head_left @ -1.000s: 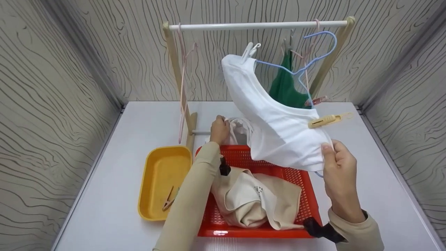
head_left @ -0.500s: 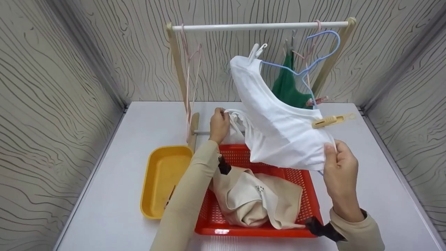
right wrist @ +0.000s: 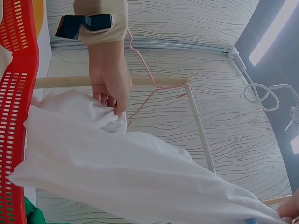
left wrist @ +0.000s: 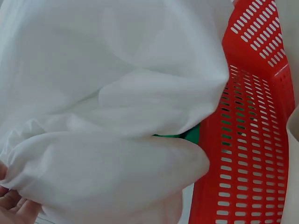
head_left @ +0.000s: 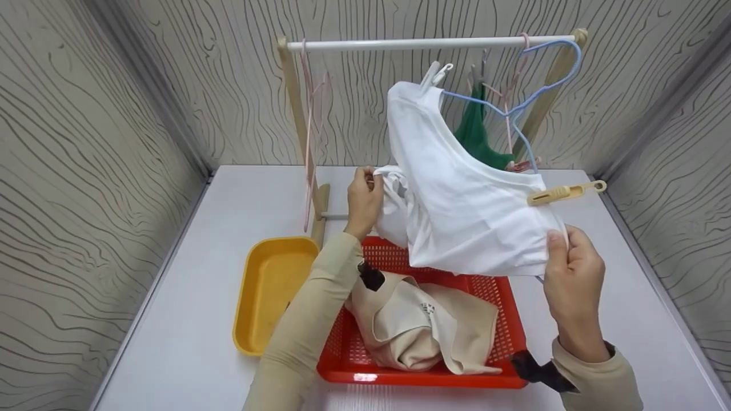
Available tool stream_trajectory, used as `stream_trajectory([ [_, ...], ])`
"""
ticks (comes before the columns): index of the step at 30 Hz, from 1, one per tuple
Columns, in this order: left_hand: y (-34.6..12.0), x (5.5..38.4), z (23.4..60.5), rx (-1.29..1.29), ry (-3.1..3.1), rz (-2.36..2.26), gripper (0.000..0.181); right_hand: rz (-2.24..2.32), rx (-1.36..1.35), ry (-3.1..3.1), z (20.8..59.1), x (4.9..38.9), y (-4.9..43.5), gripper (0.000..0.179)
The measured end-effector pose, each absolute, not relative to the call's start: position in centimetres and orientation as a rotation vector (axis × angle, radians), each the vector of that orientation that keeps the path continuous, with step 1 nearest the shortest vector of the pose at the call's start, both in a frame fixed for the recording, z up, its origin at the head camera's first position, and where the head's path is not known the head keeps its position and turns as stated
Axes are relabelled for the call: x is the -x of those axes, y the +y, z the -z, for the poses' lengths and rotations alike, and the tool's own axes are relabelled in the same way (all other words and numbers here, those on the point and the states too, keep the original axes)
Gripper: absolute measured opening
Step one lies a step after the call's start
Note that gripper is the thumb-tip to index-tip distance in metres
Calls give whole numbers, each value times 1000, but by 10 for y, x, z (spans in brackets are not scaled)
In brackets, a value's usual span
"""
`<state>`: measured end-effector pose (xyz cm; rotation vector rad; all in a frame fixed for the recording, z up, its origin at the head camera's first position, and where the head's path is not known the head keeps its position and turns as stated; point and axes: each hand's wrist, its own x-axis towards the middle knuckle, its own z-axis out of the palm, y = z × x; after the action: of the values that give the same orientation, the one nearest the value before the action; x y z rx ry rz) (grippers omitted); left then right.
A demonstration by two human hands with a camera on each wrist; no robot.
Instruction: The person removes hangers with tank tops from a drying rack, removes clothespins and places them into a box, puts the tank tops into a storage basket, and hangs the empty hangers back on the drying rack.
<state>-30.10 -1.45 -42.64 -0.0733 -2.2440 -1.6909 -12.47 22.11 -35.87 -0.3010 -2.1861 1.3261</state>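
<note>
A white garment (head_left: 468,211) hangs tilted on a blue hanger (head_left: 508,111), above the red basket. A pale clothespin (head_left: 432,77) clips its left shoulder and a yellow clothespin (head_left: 562,194) its right. My left hand (head_left: 364,200) pinches the bunched left end of the white cloth; in the left wrist view, fingertips (left wrist: 21,205) show at the cloth's lower left edge. My right hand (head_left: 575,277) grips the garment's right edge below the yellow clothespin, thumb in front. The hanger's lower parts are mostly hidden inside the cloth.
The red basket (head_left: 502,342) holds beige and white cloth (head_left: 411,337). A yellow tray (head_left: 268,279) stands left, partly behind my left sleeve. Behind is a rack with a white rod (head_left: 434,43), an unloaded pink hanger (head_left: 310,131) and a green garment (head_left: 477,131).
The garment and hanger have shifted right, with my right hand moving along. My left hand has risen slightly, pulling the cloth's left end up. Both hands keep hold throughout.
</note>
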Motion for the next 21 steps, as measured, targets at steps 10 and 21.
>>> stream_trajectory([
  [10,-10,274,409,181,-2174,1729,7,-1267,145,-2184,365,131,235,24],
  [21,-3,245,408,308,-2187,1830,8,-1238,13,-2178,376,142,257,19],
])
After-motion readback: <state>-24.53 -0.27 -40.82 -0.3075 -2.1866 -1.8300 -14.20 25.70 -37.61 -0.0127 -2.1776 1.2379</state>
